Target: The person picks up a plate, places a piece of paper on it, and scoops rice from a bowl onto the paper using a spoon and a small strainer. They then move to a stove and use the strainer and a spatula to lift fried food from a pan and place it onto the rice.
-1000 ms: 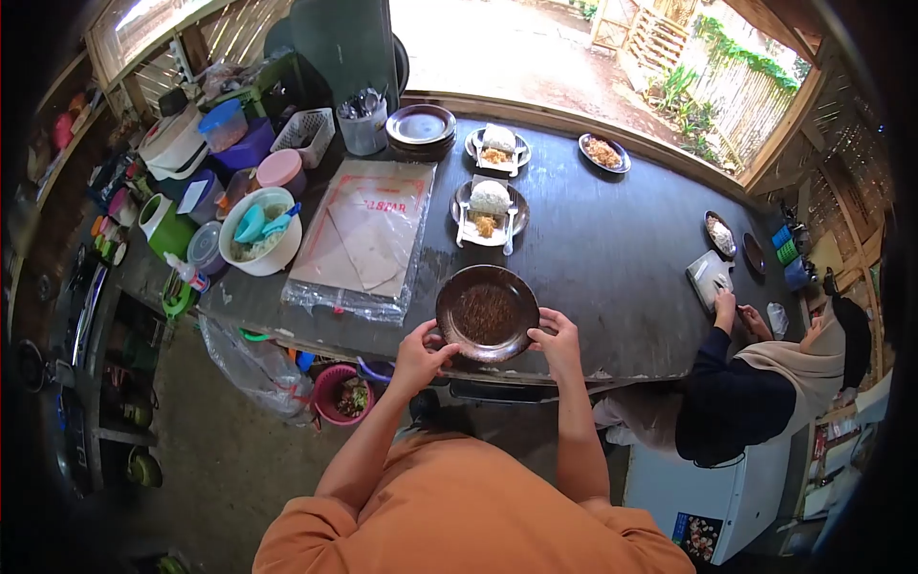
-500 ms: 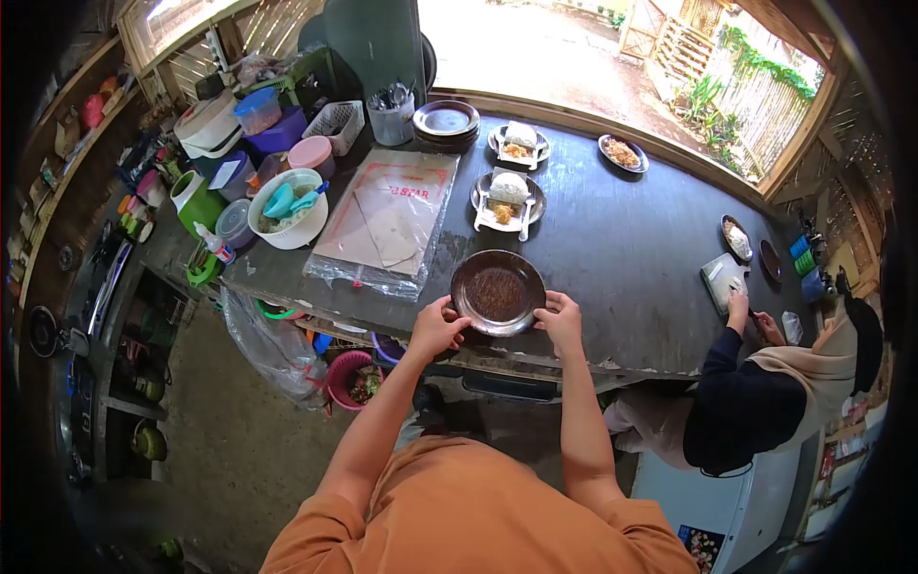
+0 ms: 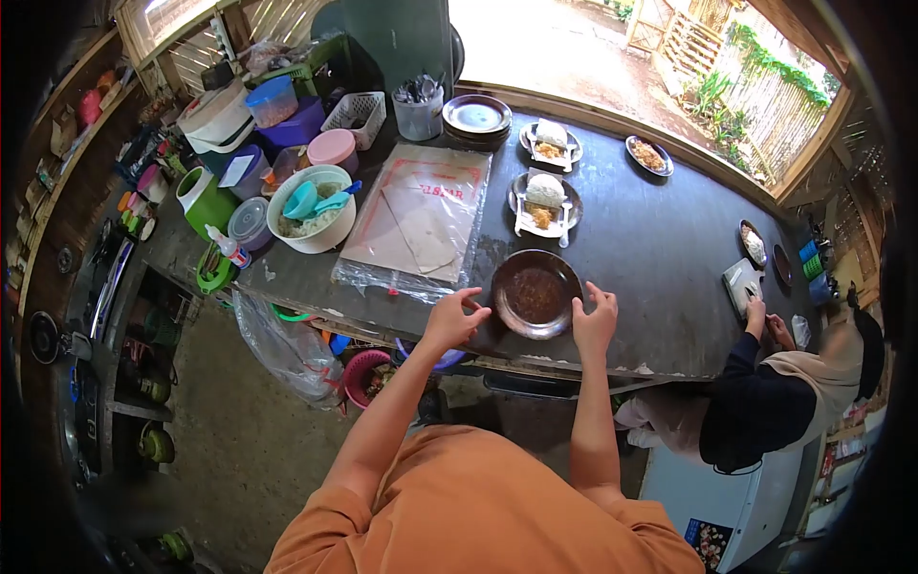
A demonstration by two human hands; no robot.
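Observation:
A brown round plate [image 3: 536, 293] with a worn middle rests on the dark table close to its front edge. My left hand [image 3: 457, 320] is off the plate's left side, with thumb and forefinger apart and nothing in them. On the other side, my right hand [image 3: 595, 321] has its thumb right at the plate's rim, its fingers spread. Just beyond stands a plate [image 3: 571, 203] bearing a paper-lined portion of white rice [image 3: 544, 187], shredded brownish food [image 3: 545, 218] and a white plastic spoon [image 3: 564, 226]. A similar served plate [image 3: 578, 145] sits behind it.
Left of the plate lies a plastic-wrapped stack of brown paper [image 3: 411, 215]. Farther left is a white rice tub [image 3: 330, 231]. Stacked plates [image 3: 477, 115] and a cutlery container [image 3: 419, 120] stand behind. At right, a person [image 3: 765, 411] works over a white board [image 3: 738, 287].
My left hand has let go of the plate and drawn away leftward. My right hand has loosened its hold, fingers spreading. The camera view has shifted a little, moving the table scene rightward.

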